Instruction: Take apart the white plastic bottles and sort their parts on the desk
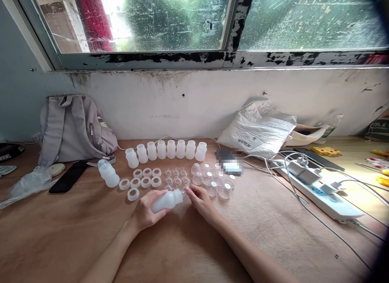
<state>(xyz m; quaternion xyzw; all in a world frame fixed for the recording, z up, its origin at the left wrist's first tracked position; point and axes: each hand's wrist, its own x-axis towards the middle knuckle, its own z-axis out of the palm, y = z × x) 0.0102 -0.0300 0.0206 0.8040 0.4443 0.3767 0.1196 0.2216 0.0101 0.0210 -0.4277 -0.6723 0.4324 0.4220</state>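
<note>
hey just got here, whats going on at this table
A person's left hand holds a white bottle tilted, mouth toward the right hand, whose fingers are at the small clear piece at its mouth. Beyond the hands stand a row of open bottles, white rings and clear domed caps. A covered bottle stands to the left.

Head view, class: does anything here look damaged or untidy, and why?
Yes. The window frame looks damaged: its pale surface is broken by ragged black patches, as if paint had peeled. Cables sprawl loosely around the power strip at right. Nothing looks spilled among the white bottles.
</note>
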